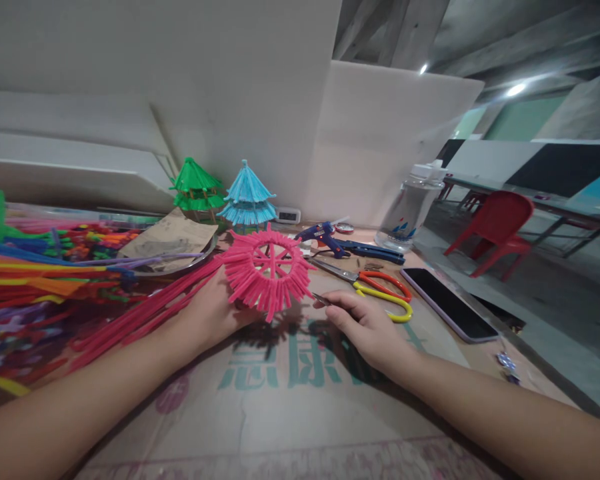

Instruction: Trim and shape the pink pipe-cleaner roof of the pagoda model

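A pink ring of pipe-cleaner strips (pixel 243 280) with spokes across its open centre is held up over the table by my left hand (pixel 217 303), whose fingers are mostly hidden behind it. To the right of the ring, my right hand (pixel 363 323) pinches a small, thin dark metal tool (pixel 322 300), its tip close to the ring's right edge. Long pink pipe cleaners (pixel 150 313) lie beside my left forearm. Behind the ring stand a green two-tiered model (pixel 196 183) and a light blue one (pixel 247 190).
Scissors (pixel 385 287), a blue glue gun (pixel 325 235), blue pliers (pixel 375 251), a phone (pixel 447 303) and a water bottle (pixel 410 210) are at the right. Colourful pipe cleaners (pixel 35 287) and a tray with brown paper (pixel 173 240) are at the left. White boards rise behind.
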`<state>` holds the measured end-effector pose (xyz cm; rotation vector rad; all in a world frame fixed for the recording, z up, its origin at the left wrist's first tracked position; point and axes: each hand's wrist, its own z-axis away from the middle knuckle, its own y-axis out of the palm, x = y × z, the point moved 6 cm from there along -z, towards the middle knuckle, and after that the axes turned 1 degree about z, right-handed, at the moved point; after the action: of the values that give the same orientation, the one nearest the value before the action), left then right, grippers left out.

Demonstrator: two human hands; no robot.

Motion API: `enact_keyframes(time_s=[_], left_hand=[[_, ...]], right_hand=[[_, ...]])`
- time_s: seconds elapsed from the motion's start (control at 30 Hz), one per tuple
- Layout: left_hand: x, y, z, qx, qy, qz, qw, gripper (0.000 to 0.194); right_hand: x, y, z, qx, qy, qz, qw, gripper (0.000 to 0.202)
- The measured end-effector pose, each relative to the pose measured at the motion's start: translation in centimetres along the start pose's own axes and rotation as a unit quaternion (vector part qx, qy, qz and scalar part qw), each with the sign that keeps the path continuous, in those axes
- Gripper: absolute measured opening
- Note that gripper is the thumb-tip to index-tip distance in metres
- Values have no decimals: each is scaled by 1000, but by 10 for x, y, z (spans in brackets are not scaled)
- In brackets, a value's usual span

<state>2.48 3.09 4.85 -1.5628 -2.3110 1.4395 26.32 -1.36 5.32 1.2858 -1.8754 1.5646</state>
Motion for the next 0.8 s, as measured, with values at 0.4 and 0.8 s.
enact_keyframes(time_s=[0.4,0.8], left_hand=[[1,1,0,4,0,-7,1000,33],[0,-1,-2,-15,-13,-10,1000,39]], right_hand=[[-1,-1,1,-2,2,6,1000,27],[3,6,-2,42,22,-16,999,31]])
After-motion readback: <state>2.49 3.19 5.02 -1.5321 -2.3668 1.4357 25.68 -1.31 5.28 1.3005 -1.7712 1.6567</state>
